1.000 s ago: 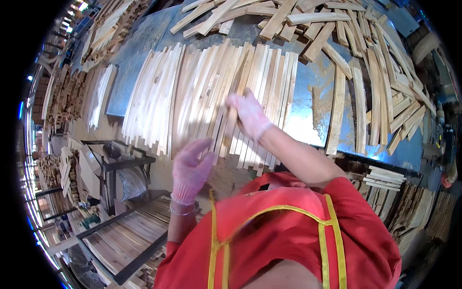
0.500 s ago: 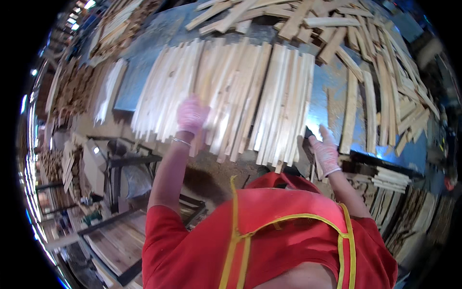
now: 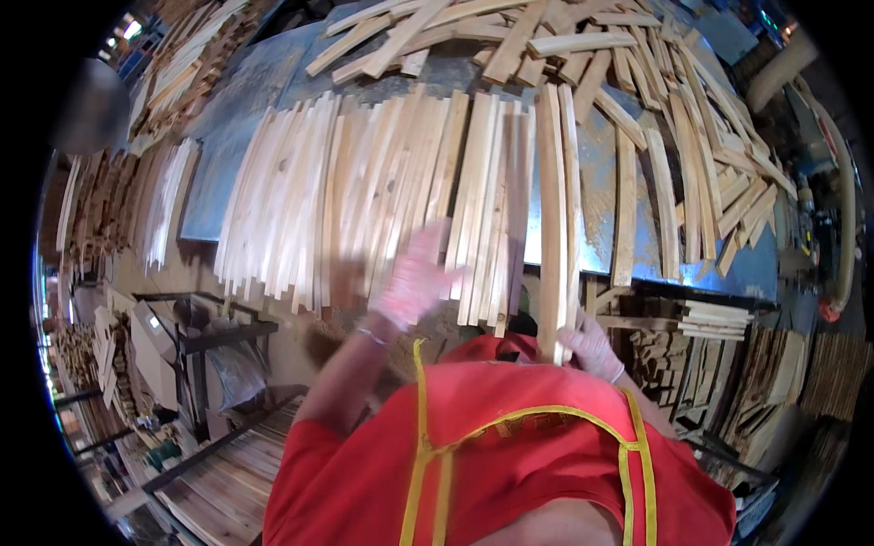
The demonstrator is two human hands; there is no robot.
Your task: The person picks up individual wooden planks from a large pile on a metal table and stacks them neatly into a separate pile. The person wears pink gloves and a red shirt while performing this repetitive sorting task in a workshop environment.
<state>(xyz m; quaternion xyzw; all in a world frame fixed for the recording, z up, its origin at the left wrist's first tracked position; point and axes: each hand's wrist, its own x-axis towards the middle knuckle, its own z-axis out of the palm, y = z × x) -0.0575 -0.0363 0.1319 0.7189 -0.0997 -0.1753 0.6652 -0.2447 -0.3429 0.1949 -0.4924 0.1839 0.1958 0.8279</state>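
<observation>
A long row of pale wooden slats [image 3: 364, 191] lies side by side on a blue metal table [image 3: 596, 182]. My left hand [image 3: 414, 278], in a pink glove and blurred, hovers over the near ends of the middle slats with its fingers spread. My right hand [image 3: 590, 344], in a white glove, grips the near ends of two long slats [image 3: 555, 209] at the right end of the row. These two slats stick out past the table's front edge toward my red top.
A loose heap of slats [image 3: 637, 73] covers the far and right part of the table. More slat bundles [image 3: 164, 209] lie at the left. Stacked short boards [image 3: 710, 318] sit under the table's right side; a dark metal stand [image 3: 214, 337] and a pallet [image 3: 218, 482] are at lower left.
My left hand has come back from the left slats toward the middle of the row. My right hand has taken hold of two long slats and drawn them toward me.
</observation>
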